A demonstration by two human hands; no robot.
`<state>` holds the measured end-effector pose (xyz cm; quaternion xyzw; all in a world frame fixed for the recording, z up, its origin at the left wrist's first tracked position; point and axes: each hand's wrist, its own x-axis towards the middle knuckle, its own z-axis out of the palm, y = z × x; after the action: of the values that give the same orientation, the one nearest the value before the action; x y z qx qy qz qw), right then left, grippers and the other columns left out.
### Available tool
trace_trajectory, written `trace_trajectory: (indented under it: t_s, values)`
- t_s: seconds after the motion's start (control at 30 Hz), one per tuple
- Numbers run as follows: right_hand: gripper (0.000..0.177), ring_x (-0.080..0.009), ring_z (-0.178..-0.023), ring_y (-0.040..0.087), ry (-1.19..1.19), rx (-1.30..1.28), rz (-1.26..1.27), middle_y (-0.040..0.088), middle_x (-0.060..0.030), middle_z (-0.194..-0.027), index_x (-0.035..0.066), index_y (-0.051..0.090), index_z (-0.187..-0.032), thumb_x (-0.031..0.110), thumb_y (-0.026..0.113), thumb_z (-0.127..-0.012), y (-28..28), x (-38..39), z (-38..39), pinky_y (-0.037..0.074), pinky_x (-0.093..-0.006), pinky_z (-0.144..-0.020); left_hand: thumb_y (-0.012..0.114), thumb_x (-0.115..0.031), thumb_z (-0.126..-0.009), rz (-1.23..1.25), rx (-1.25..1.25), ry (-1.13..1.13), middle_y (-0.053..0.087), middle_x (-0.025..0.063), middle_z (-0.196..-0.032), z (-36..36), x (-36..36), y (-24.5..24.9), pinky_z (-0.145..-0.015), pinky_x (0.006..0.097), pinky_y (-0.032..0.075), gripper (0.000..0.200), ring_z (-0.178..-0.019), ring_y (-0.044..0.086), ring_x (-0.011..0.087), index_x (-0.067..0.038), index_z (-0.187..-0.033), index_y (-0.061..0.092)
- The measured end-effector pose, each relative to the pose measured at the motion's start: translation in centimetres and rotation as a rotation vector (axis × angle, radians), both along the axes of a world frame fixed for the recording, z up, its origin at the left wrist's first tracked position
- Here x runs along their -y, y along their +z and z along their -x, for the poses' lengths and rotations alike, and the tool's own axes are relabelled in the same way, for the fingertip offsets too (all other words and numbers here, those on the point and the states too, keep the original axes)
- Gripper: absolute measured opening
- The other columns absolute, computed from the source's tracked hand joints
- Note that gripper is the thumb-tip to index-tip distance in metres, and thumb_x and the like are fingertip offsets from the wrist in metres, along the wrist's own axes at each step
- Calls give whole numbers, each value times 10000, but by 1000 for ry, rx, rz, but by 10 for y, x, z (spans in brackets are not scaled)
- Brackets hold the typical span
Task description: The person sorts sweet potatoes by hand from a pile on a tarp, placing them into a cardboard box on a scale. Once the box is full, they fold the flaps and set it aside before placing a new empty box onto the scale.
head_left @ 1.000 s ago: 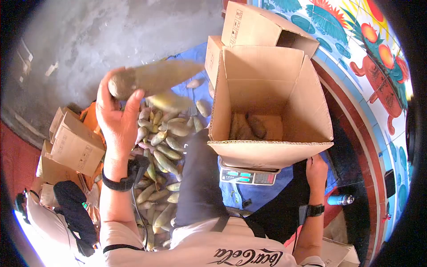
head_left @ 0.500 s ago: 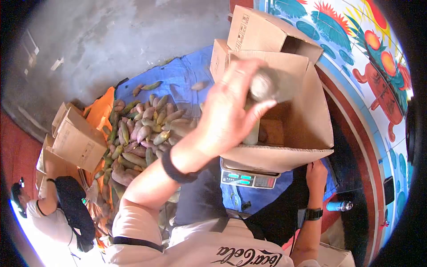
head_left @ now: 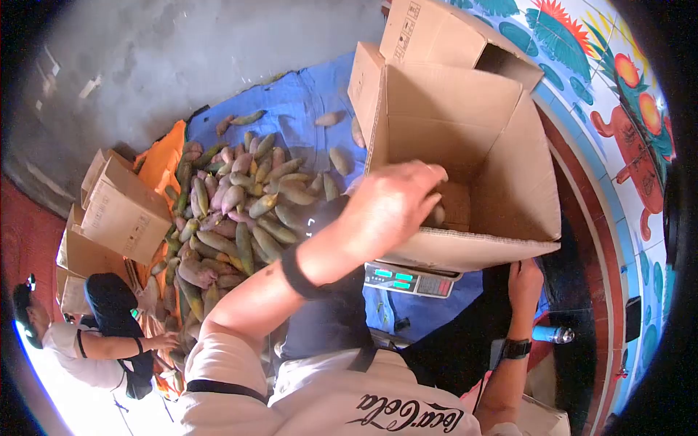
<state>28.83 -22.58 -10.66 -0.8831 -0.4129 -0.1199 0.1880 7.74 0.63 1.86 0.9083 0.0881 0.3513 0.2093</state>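
Observation:
My left hand (head_left: 392,203), with a black band at the wrist, hangs over the near rim of a tall open cardboard box (head_left: 494,243). Its fingers are bent, the thumb stands apart, and nothing shows between them; the underside of the palm is hidden. A brownish rounded piece (head_left: 438,215) shows just below the thumb, inside the box. The box stands on a digital scale (head_left: 408,280) with lit green displays. Beside the box's lower right corner, my right hand (head_left: 525,283) has curled fingers against dark cloth. Its fingertips are partly hidden.
A heap of long green and pinkish produce (head_left: 240,196) lies left on a blue sheet (head_left: 291,94). More cardboard boxes stand behind (head_left: 436,36) and far left (head_left: 127,211). A co-worker (head_left: 87,349) reaches into the heap's edge. A blue can (head_left: 552,334) lies right.
My left hand held a pale rounded piece over the box; it has drawn back to the near rim, and that piece is out of sight. The co-worker's arm has moved from the boxes to the heap.

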Motion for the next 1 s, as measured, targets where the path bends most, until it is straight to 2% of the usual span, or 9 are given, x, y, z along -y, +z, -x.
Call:
trace_trajectory:
  t_s: [0.17, 0.23, 0.33, 0.57, 0.73, 0.77, 0.83, 0.93, 1.0]
  values:
    - [135, -403, -689, 547, -3, 9, 9, 567, -242, -792, -11, 553, -852, 82, 530, -757, -5, 2, -2, 439, -461, -609, 562, 1, -742, -33, 121, 240, 605, 117, -870, 56, -32, 0, -758, 286, 453, 212, -820, 593, 212, -9, -954, 574]
    - [136, -407, -693, 546, -1, 21, 17, 567, -244, -800, -14, 554, -851, 79, 532, -755, -4, 0, -1, 440, -460, -614, 538, -11, -768, 206, 160, 381, 609, 109, -850, 84, -48, -17, -737, 273, 445, 175, -806, 584, 165, -9, -937, 581]
    - [150, -410, -708, 544, 18, 1, 15, 567, -242, -805, -21, 552, -867, 83, 525, -763, -4, -2, -1, 438, -461, -622, 534, -62, -773, 244, 22, 581, 595, 150, -838, 130, -71, -55, -677, 320, 459, 159, -764, 594, 253, -2, -917, 566]
    - [167, -408, -736, 539, -25, 23, 109, 562, -245, -792, -32, 556, -853, 120, 522, -793, -15, 1, -9, 428, -456, -625, 550, -193, -749, 518, -444, 810, 595, 190, -794, 234, -82, -245, -684, 404, 455, 228, -777, 566, 360, -19, -894, 577]
    - [176, -410, -721, 534, -79, 20, 165, 557, -245, -771, -37, 551, -842, 130, 511, -803, -11, -5, -4, 420, -449, -615, 541, -233, -748, 682, -949, 738, 580, 199, -959, 286, -50, -351, -774, 405, 446, 279, -902, 549, 344, -41, -949, 571]
    - [170, -411, -709, 533, -73, 29, 169, 554, -245, -757, -36, 544, -825, 128, 505, -805, -14, -3, -6, 419, -453, -607, 541, -233, -748, 689, -949, 737, 580, 199, -959, 306, -44, -390, -774, 405, 446, 279, -902, 549, 344, -41, -949, 571]
    - [167, -413, -697, 531, -70, 42, 180, 552, -244, -743, -35, 538, -808, 127, 498, -807, -18, 1, -11, 417, -458, -600, 548, -235, -740, 589, -1303, 640, 566, 198, -1007, 338, -34, -460, -827, 394, 435, 339, -961, 533, 335, -62, -1031, 545]
    - [151, -416, -685, 529, -67, 62, 209, 548, -242, -722, -31, 521, -780, 116, 495, -806, -22, 5, -14, 413, -467, -582, 567, -207, -716, 863, -1105, 884, 543, 194, -1056, 306, -2, -369, -877, 389, 411, 412, -1013, 508, 329, -75, -1103, 507]
    - [137, -412, -620, 530, -33, 164, 199, 534, -253, -679, -21, 528, -775, 114, 507, -794, -22, 5, -14, 427, -470, -544, 570, -191, -709, 866, -1077, 876, 512, 197, -1101, 311, 5, -381, -885, 395, 404, 442, -1033, 491, 338, -76, -1127, 484]
